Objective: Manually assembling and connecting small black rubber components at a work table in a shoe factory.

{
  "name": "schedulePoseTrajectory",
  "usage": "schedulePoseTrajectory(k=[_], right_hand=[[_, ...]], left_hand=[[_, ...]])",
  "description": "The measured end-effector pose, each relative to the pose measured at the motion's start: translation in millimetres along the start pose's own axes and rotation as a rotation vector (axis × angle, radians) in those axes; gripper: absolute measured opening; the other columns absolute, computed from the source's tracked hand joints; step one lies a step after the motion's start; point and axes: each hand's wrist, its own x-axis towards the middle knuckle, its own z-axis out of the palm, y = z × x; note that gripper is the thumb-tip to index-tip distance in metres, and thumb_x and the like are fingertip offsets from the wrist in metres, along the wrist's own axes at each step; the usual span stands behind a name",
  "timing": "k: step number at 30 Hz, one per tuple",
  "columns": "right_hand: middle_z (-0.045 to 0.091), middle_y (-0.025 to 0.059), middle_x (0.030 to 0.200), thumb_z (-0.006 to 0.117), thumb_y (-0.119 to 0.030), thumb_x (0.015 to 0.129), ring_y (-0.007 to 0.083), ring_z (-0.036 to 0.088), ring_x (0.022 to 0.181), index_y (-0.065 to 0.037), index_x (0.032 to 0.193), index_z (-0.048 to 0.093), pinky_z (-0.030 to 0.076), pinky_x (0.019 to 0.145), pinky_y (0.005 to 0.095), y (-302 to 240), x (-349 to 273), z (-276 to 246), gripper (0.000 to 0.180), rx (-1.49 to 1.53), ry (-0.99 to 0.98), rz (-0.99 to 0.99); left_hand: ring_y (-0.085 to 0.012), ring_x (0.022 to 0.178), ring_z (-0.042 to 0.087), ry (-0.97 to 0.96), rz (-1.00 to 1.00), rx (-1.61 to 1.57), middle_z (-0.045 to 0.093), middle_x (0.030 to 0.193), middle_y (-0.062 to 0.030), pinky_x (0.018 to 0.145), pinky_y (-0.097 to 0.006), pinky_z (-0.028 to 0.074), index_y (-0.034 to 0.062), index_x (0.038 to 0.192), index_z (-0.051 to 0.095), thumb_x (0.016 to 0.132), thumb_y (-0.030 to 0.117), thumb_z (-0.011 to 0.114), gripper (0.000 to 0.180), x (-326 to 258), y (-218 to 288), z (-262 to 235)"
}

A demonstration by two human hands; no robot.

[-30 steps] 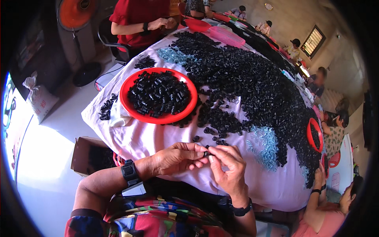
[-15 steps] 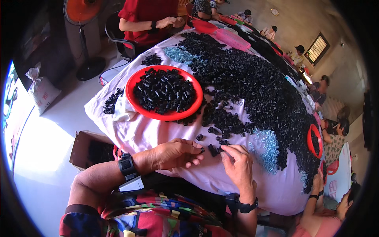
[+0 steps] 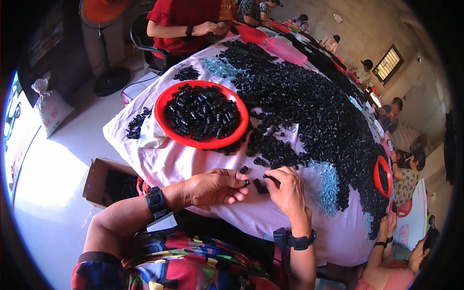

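Note:
Between the thumb and forefinger of my left hand (image 3: 215,187) is a small black plastic part (image 3: 247,182). My right hand (image 3: 288,189) pinches a black cylindrical piece (image 3: 272,180) at its fingertips, a short way to the right. On the cloth between the two hands lies a larger black piece (image 3: 260,186), touched by neither hand as far as I can see. Another loose black piece (image 3: 244,169) rests just beyond my left hand. Farther off, a red basin (image 3: 159,118) holds a heap of black cylindrical pieces.
A great pile of black parts (image 3: 309,96) covers the pale pink cloth (image 3: 232,227). Clear bluish small pieces (image 3: 324,186) lie right of my right hand. A cardboard box (image 3: 92,186) stands on the floor at left. Several people sit round the table, one in a red shirt (image 3: 181,19) opposite.
My right hand has lifted slightly and moved a little left, with a black piece now at its fingertips. My left hand stays almost where it was.

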Motion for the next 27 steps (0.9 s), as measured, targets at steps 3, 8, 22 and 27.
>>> schedulePoseTrajectory(k=[3,8,22,27], right_hand=[[0.072,0.0116,0.094,0.076,-0.008,0.083,0.0338,0.066,0.094,-0.007,0.101,0.076,0.053,0.084,0.0440,-1,-1,1,0.019,0.062,0.003,0.033],[0.071,0.0112,0.091,0.076,-0.007,0.081,0.0333,0.067,0.090,-0.007,0.100,0.075,0.053,0.082,0.0435,4,5,-1,0.019,0.063,-0.021,0.016],[0.072,0.0071,0.089,0.075,-0.006,0.089,0.0187,0.065,0.072,-0.004,0.099,0.075,0.050,0.060,0.0313,-12,-11,-12,0.011,0.407,0.122,0.146],[0.072,0.0054,0.091,0.071,-0.003,0.094,0.0159,0.065,0.075,-0.004,0.103,0.076,0.049,0.059,0.0269,-40,-8,-20,0.011,0.480,0.088,0.029]], left_hand=[[-0.0174,0.091,0.071,-0.031,0.018,0.011,0.073,0.107,-0.0077,0.077,-0.028,0.057,0.0052,0.124,0.063,0.106,0.016,0.060,0.021,-1,-1,0],[-0.0153,0.093,0.069,-0.045,0.041,0.036,0.072,0.110,-0.0073,0.079,-0.027,0.056,0.0047,0.128,0.062,0.106,0.016,0.060,0.025,0,0,2],[-0.0148,0.095,0.069,-0.016,0.050,0.083,0.071,0.114,-0.0086,0.080,-0.026,0.056,0.0031,0.132,0.060,0.107,0.016,0.059,0.028,-2,-1,10],[-0.0121,0.089,0.067,0.040,0.103,0.225,0.071,0.107,-0.0053,0.079,-0.026,0.055,0.0042,0.125,0.064,0.106,0.019,0.062,0.024,1,-3,22]])
